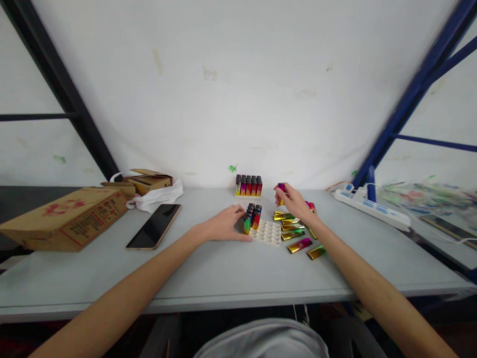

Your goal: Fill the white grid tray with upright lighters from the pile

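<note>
My right hand (pixel 291 200) is closed round a purple and gold lighter (pixel 281 188), holding it upright above the table. Beside the white tray with round holes (pixel 269 232) rests my left hand (pixel 228 224), its thumb stretched along the tray's front left corner and its fingers apart behind. Whether it touches the tray I cannot tell. Several upright lighters (pixel 256 219) with black tops fill the tray's left part; the holes to the right are bare. Loose shiny lighters (pixel 299 245) lie on the table under and beside my right forearm, some partly hidden by it.
A full block of upright lighters (pixel 248 186) stands near the wall. To the left are a black phone (pixel 154 227), a white plastic bag (pixel 158 197) and cardboard boxes (pixel 70 216). A white power strip (pixel 370 205) lies at the right by the blue frame (pixel 410 94).
</note>
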Available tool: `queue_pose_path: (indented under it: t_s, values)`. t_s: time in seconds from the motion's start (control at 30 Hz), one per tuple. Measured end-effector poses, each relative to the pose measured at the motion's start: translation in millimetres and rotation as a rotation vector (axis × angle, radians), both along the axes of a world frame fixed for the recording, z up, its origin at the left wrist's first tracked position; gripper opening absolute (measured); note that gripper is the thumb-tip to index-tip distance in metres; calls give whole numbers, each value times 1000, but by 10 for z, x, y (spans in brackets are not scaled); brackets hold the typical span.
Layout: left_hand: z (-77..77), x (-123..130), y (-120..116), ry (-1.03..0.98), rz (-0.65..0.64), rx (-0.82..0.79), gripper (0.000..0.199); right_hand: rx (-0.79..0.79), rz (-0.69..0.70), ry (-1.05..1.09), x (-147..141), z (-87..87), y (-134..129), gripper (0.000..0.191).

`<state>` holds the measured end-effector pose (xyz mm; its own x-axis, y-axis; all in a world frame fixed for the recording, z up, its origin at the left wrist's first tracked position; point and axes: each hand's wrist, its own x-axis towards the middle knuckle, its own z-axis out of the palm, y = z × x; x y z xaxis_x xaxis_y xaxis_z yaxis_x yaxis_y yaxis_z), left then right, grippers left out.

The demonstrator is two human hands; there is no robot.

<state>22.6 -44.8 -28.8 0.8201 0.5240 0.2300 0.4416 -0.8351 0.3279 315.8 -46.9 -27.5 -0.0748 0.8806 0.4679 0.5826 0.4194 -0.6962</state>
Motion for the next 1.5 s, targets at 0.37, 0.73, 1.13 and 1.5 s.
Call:
queue_pose_path:
  t_s: [0.37,0.73,1.13,1.5]
  values:
    - [21,1,-19,26,11,-3,68,-130,-19,71,-427,114,-405,55]
    - [33,6,-25,31,17,-5,68,33,-225,-133,-496,101,-486,39]
    - [4,-4,-11,6,10,-10,69,39,-61,-210,-459,208,-545,37]
    - [25,1,-23,28,23,-11,66,70,161,-439,-377,285,-597,44]
